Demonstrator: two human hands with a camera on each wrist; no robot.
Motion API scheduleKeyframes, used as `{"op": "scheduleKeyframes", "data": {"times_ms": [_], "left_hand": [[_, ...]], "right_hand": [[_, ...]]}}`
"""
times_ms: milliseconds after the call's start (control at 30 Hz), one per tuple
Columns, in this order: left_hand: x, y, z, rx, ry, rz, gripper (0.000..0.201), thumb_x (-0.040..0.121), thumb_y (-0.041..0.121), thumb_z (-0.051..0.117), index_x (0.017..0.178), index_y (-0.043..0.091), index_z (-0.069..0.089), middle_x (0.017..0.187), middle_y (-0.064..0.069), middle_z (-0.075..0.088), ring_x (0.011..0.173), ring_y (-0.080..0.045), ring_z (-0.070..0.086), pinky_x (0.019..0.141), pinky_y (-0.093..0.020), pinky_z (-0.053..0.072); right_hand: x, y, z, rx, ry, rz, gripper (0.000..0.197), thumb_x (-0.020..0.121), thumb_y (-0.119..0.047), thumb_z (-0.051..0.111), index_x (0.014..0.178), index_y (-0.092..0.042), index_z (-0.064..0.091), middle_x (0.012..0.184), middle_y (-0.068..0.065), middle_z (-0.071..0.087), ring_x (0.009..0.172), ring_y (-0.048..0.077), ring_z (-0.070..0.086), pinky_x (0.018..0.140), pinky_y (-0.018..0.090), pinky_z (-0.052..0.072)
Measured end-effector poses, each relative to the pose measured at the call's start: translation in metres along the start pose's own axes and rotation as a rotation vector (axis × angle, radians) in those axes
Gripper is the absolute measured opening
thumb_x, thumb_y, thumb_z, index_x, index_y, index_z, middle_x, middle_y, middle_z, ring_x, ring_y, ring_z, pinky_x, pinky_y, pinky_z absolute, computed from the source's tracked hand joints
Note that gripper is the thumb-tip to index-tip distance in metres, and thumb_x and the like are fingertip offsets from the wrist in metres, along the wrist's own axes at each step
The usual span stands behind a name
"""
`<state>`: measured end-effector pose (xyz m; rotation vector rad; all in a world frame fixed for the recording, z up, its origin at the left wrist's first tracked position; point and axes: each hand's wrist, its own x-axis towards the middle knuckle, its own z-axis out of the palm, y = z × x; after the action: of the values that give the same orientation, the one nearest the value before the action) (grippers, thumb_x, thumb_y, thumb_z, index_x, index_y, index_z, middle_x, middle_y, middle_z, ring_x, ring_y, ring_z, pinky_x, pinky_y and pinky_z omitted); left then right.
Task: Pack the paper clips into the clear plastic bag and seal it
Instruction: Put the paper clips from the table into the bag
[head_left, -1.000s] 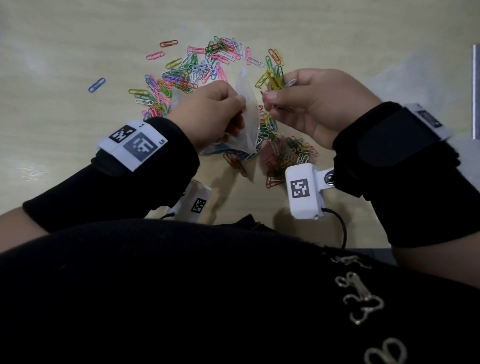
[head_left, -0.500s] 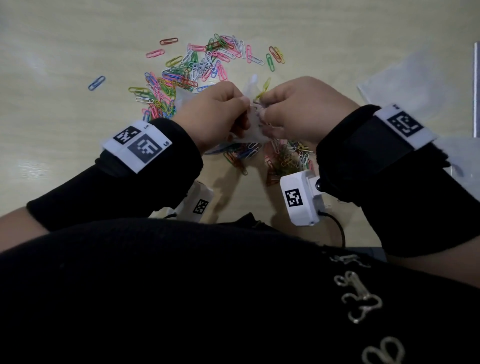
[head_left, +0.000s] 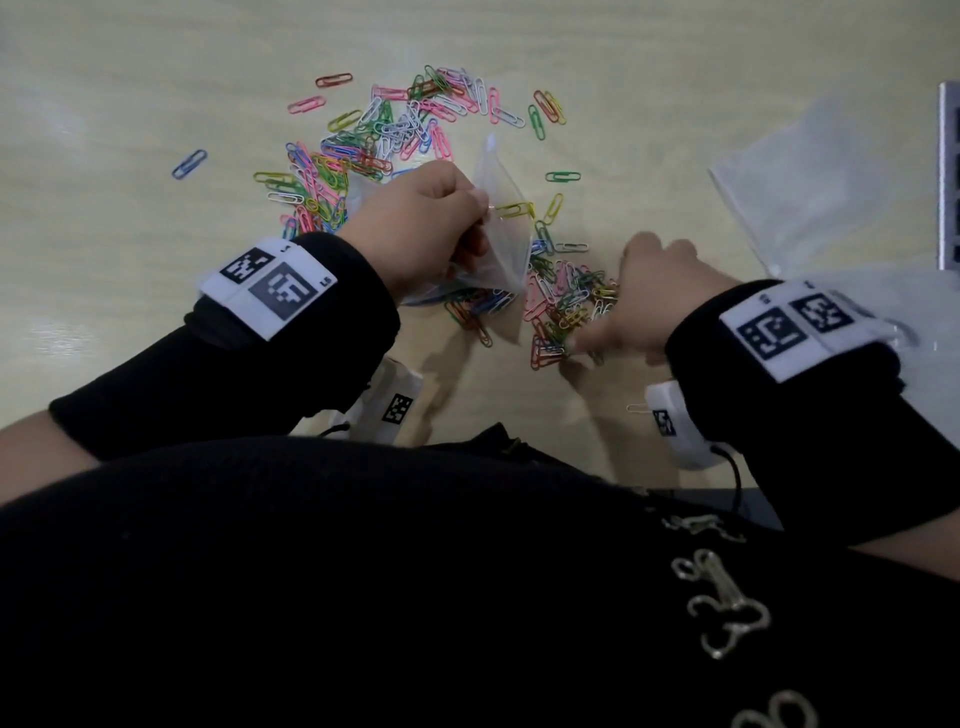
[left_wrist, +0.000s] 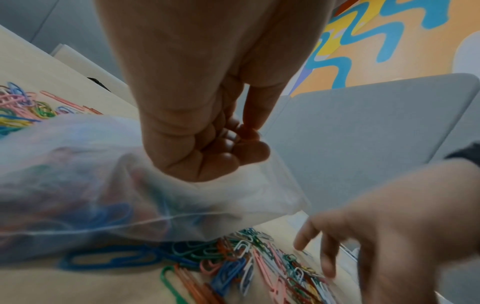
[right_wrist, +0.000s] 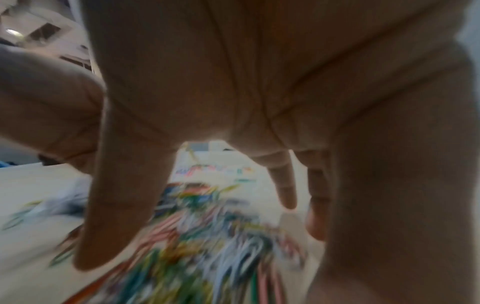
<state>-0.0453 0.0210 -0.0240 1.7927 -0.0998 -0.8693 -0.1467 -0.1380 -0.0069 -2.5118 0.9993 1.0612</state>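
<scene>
My left hand grips the rim of a clear plastic bag and holds it above the table; coloured clips show inside it in the left wrist view, where the bag hangs below my curled fingers. My right hand is lowered over a near pile of coloured paper clips, fingers spread and straight, holding nothing. The right wrist view is blurred, with the spread fingers above the clips. A larger scatter of paper clips lies farther back.
Another clear bag lies flat at the right, beside a grey metal edge. A lone blue clip lies at the far left, a single pale clip near the table's front edge. The wooden table shows bare at the left.
My right hand left the bag's mouth, where it met the left hand, and dropped right and toward me onto the near pile. The left hand still holds the bag.
</scene>
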Motion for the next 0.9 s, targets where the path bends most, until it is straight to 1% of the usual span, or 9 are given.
{"op": "scheduleKeyframes", "data": {"times_ms": [67, 167, 333, 433, 600, 667, 733, 800, 900], "left_hand": [[0.000, 0.000, 0.000, 0.000, 0.000, -0.003, 0.026, 0.095, 0.016, 0.049, 0.069, 0.018, 0.053, 0.055, 0.003, 0.059, 0.049, -0.014, 0.052, 0.049, -0.023, 0.038], [-0.001, 0.000, 0.001, 0.004, -0.001, -0.005, 0.026, 0.095, 0.016, 0.049, 0.069, 0.018, 0.053, 0.056, 0.002, 0.059, 0.048, -0.014, 0.052, 0.049, -0.023, 0.039], [-0.001, 0.001, 0.000, 0.006, 0.000, 0.002, 0.026, 0.095, 0.016, 0.049, 0.070, 0.017, 0.053, 0.059, -0.001, 0.059, 0.048, -0.013, 0.052, 0.048, -0.022, 0.039], [-0.002, 0.001, 0.000, -0.002, 0.007, 0.003, 0.026, 0.095, 0.015, 0.050, 0.069, 0.017, 0.052, 0.056, 0.000, 0.058, 0.044, -0.012, 0.051, 0.048, -0.024, 0.037], [-0.002, 0.002, -0.002, 0.016, 0.001, 0.012, 0.025, 0.096, 0.016, 0.049, 0.070, 0.016, 0.052, 0.059, -0.001, 0.058, 0.044, -0.011, 0.050, 0.047, -0.023, 0.037], [-0.002, 0.002, -0.003, 0.024, 0.002, 0.017, 0.025, 0.096, 0.016, 0.049, 0.070, 0.016, 0.052, 0.057, 0.001, 0.058, 0.043, -0.010, 0.050, 0.045, -0.022, 0.038], [-0.002, 0.002, -0.003, 0.027, 0.004, 0.014, 0.026, 0.095, 0.017, 0.050, 0.070, 0.017, 0.053, 0.056, 0.001, 0.059, 0.043, -0.010, 0.050, 0.045, -0.021, 0.038], [-0.001, 0.001, -0.003, 0.031, 0.005, 0.008, 0.026, 0.095, 0.017, 0.050, 0.070, 0.017, 0.053, 0.058, 0.000, 0.059, 0.044, -0.011, 0.050, 0.046, -0.022, 0.039], [-0.001, 0.002, -0.001, 0.045, 0.004, 0.010, 0.026, 0.094, 0.018, 0.051, 0.068, 0.019, 0.055, 0.057, 0.002, 0.060, 0.049, -0.015, 0.053, 0.049, -0.024, 0.041]], "right_hand": [[-0.001, -0.001, 0.016, -0.019, -0.043, 0.018, 0.101, 0.055, -0.054, 0.085, 0.129, -0.015, 0.029, 0.126, 0.014, 0.032, 0.094, 0.035, 0.062, 0.077, 0.039, 0.052], [0.000, -0.009, 0.030, 0.129, 0.068, -0.059, 0.093, 0.063, -0.043, 0.085, 0.131, -0.014, 0.029, 0.135, 0.015, 0.026, 0.100, 0.034, 0.058, 0.077, 0.035, 0.044], [0.017, -0.021, 0.030, 0.148, 0.269, -0.253, 0.037, 0.087, -0.015, 0.064, 0.120, -0.011, 0.047, 0.121, 0.013, 0.039, 0.093, 0.033, 0.057, 0.078, 0.034, 0.042], [0.026, -0.024, 0.025, 0.113, 0.338, -0.305, 0.022, 0.089, -0.008, 0.054, 0.111, -0.010, 0.055, 0.113, 0.014, 0.046, 0.094, 0.037, 0.055, 0.079, 0.037, 0.044], [0.029, -0.021, 0.009, 0.249, 0.330, -0.306, 0.019, 0.086, -0.022, 0.066, 0.105, -0.019, 0.067, 0.114, 0.007, 0.062, 0.107, 0.027, 0.056, 0.088, 0.029, 0.042], [0.027, -0.019, 0.001, 0.379, 0.323, -0.297, 0.018, 0.081, -0.027, 0.071, 0.097, -0.019, 0.069, 0.106, 0.003, 0.067, 0.101, 0.023, 0.061, 0.088, 0.027, 0.044], [0.024, -0.020, -0.006, 0.578, 0.284, -0.302, 0.016, 0.076, -0.024, 0.075, 0.089, -0.016, 0.069, 0.095, 0.005, 0.070, 0.091, 0.024, 0.067, 0.089, 0.036, 0.053], [0.017, -0.023, -0.015, 0.804, 0.213, -0.309, 0.012, 0.073, -0.016, 0.078, 0.077, -0.016, 0.066, 0.080, 0.008, 0.069, 0.077, 0.025, 0.070, 0.080, 0.044, 0.059], [0.010, -0.029, -0.026, 0.906, 0.121, -0.350, 0.017, 0.073, -0.010, 0.079, 0.071, -0.016, 0.064, 0.073, 0.006, 0.067, 0.069, 0.023, 0.071, 0.076, 0.042, 0.061]]}}
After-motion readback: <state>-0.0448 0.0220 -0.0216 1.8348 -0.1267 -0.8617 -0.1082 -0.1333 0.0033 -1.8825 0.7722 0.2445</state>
